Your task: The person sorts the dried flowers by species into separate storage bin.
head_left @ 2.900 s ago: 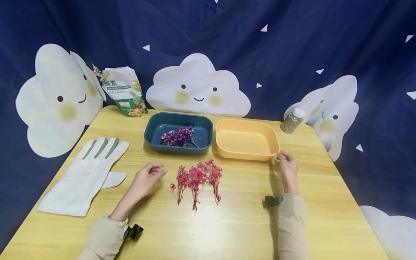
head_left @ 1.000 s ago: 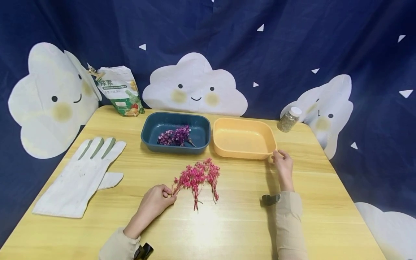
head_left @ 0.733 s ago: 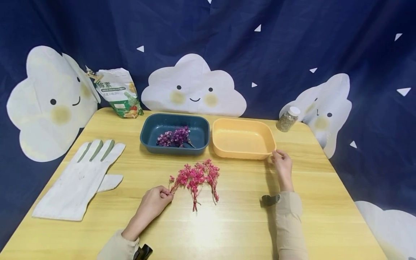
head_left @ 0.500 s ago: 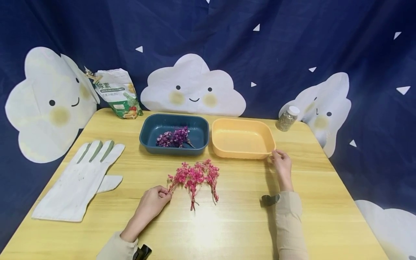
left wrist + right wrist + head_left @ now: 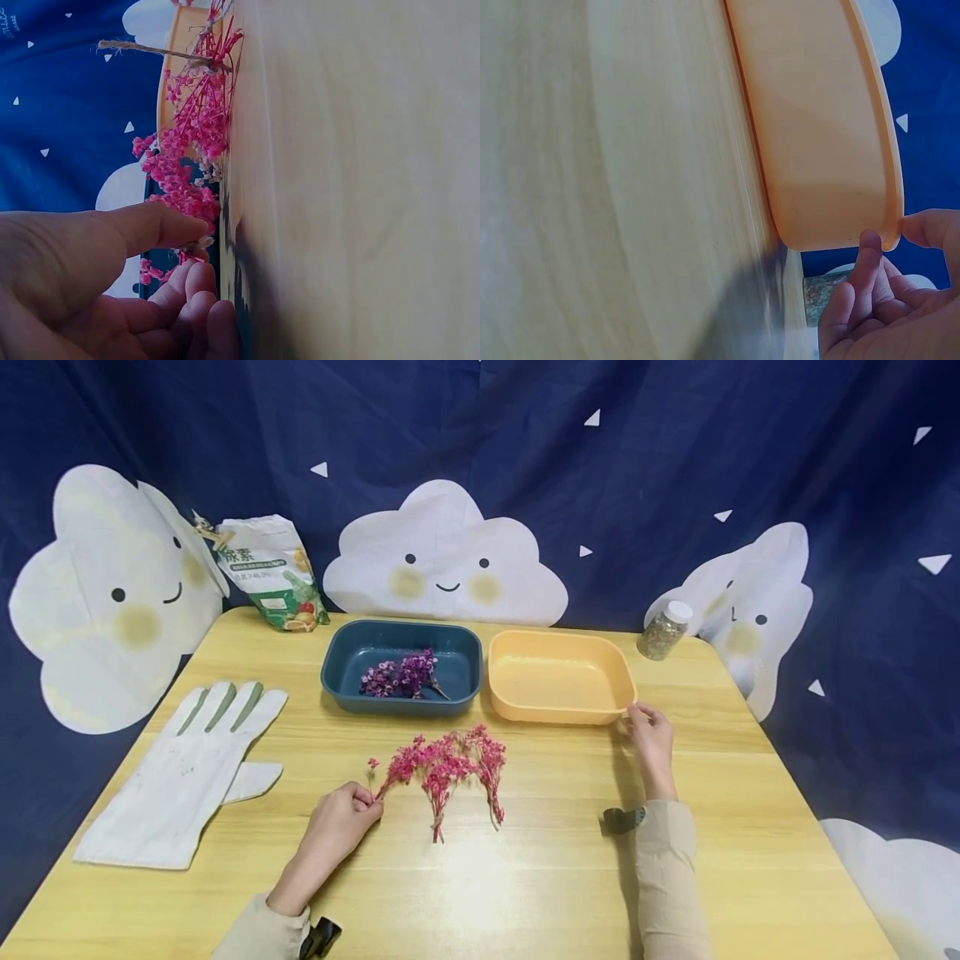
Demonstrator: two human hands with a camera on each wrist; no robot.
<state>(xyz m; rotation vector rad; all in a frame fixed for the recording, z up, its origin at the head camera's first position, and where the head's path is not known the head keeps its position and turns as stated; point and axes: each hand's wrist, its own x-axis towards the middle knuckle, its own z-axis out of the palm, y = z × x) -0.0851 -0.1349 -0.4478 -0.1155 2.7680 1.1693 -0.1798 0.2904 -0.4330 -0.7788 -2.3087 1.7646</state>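
Left hand (image 5: 337, 823), shifted leftward, pinches pink flowers (image 5: 405, 764), stem ends seemingly hidden; right hand (image 5: 651, 745) pinches yellow tray (image 5: 555, 713).

Indoor corner of flower-craft or gardening kind; home or studio, cannot tell. Signs: dark-blue cloth backdrop (image 5: 525, 427) printed with smiling white clouds (image 5: 447, 539), pale-yellow wood-grain tabletop (image 5: 540, 868), white-and-green bag (image 5: 272, 578) picturing vegetables, long off-white cloth glove (image 5: 161, 793), tied bunches of pink flowers (image 5: 444, 768).

Pink flower bunch (image 5: 403, 764) in left hand (image 5: 337, 823)
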